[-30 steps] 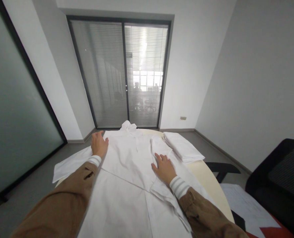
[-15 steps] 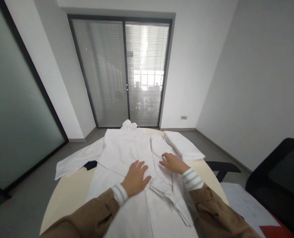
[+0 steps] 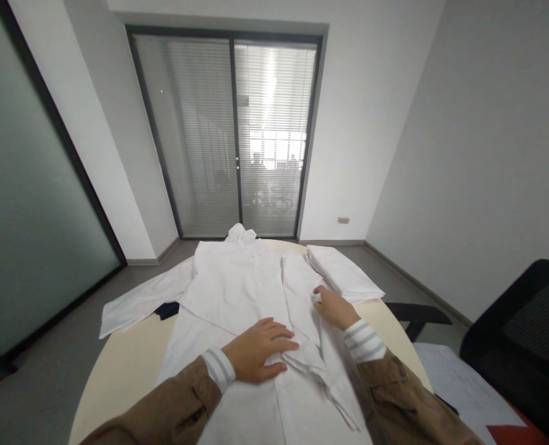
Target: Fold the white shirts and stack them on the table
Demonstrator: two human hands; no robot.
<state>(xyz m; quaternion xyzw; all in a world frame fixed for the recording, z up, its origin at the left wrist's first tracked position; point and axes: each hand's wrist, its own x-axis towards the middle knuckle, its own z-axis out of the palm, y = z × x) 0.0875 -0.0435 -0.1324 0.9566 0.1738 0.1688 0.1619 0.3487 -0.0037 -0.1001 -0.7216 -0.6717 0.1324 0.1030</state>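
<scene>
A long white coat (image 3: 228, 278) lies spread over a round table, its collar end at the far side. One sleeve (image 3: 147, 301) stretches out to the left past the table edge. The other side is folded inward, and its sleeve (image 3: 302, 281) runs down along the coat's body. My left hand (image 3: 259, 350) rests on the coat with fingers extended, their tips at the folded sleeve's lower part. At the right folded edge, my right hand (image 3: 335, 308) has its fingers curled onto the cloth, pinching it; the fingertips are partly hidden.
A folded white cloth (image 3: 343, 272) lies at the table's far right. Something dark blue (image 3: 167, 310) pokes out under the left sleeve. The cream table (image 3: 117, 383) has a black chair (image 3: 524, 334) to its right, with papers (image 3: 464, 380) beside it. Glass doors (image 3: 228, 136) stand beyond.
My left hand has slid right and nearer to me, turning toward the folded sleeve. My right hand has shifted slightly right and its fingers have curled in at the folded edge.
</scene>
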